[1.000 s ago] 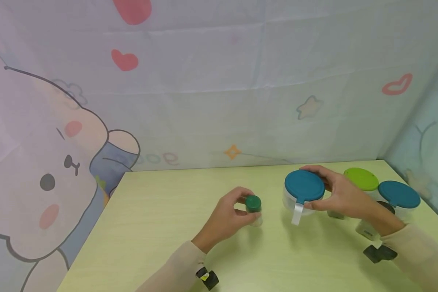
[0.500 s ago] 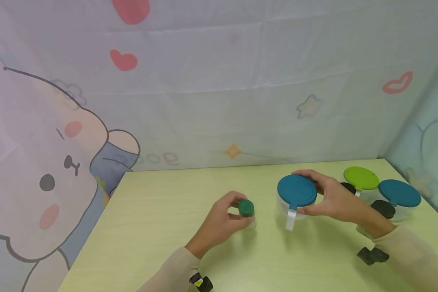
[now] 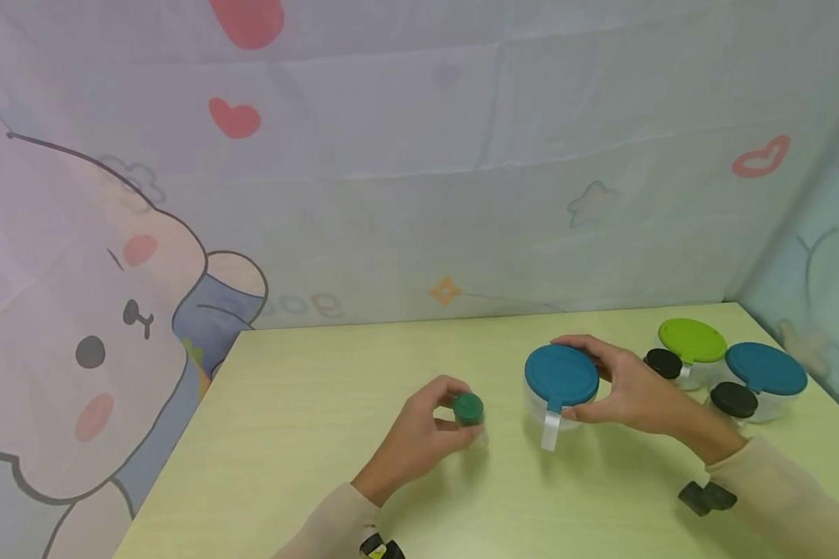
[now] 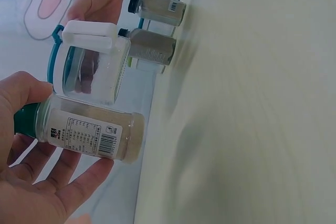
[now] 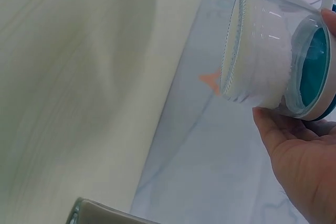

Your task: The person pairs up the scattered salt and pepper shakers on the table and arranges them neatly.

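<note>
My left hand [image 3: 419, 435] grips a clear spice jar [image 4: 86, 132] with a green cap [image 3: 469, 409], a printed label and beige powder inside. The jar is upright, with its base a little above the table. To its right, my right hand [image 3: 632, 392] holds a clear canister [image 5: 262, 51] by its sides, fingers behind and thumb in front. White granular stuff fills much of it. Its blue lid [image 3: 562, 376] is down, and its white handle [image 3: 551, 431] faces the head camera. In the right wrist view the canister's base hangs apart from the table.
On the table's right side stand a green-lidded canister [image 3: 692, 340], another blue-lidded canister [image 3: 766, 369] and two black-capped jars [image 3: 734, 399], close together. The pale yellow table [image 3: 287, 404] meets a printed cloth backdrop [image 3: 405, 155] at the back.
Both hands have moved left and slightly toward me, carrying the spice jar and the blue-lidded canister. The black-capped jars at the right have come out from behind my right hand and forearm.
</note>
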`<action>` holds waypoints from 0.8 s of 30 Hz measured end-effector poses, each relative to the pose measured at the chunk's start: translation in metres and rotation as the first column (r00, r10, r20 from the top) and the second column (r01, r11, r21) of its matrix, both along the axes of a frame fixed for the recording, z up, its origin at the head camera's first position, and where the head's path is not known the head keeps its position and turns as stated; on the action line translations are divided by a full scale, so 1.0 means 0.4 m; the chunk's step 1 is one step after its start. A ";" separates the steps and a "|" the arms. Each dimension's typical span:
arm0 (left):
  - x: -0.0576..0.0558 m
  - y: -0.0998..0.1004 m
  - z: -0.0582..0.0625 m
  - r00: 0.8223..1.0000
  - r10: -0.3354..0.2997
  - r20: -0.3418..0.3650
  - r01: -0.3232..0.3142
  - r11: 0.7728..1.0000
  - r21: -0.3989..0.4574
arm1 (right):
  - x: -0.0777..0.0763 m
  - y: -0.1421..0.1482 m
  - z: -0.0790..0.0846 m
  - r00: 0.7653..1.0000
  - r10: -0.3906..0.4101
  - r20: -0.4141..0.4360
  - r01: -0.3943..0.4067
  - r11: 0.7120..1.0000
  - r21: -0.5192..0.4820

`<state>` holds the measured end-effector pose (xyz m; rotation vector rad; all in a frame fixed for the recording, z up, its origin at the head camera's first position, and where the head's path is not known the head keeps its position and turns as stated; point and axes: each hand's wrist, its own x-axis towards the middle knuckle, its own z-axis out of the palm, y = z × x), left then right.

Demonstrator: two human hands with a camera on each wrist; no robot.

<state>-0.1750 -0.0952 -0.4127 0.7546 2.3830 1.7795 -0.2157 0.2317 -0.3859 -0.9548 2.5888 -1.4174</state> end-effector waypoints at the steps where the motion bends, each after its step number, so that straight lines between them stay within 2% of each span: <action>1: 0.000 -0.001 -0.002 1.000 0.000 0.002 0.000 1.000 -0.001 | 0.001 -0.002 -0.002 1.000 0.001 0.004 -0.001 1.000 0.000; 8: 0.004 -0.009 -0.010 0.999 0.007 0.032 -0.007 1.000 -0.001 | 0.003 -0.015 -0.018 1.000 0.002 0.022 -0.002 1.000 0.009; 24: 0.013 -0.026 -0.034 0.999 0.014 0.042 -0.014 1.000 -0.008 | -0.001 -0.046 -0.057 0.997 0.043 0.056 -0.043 0.999 -0.004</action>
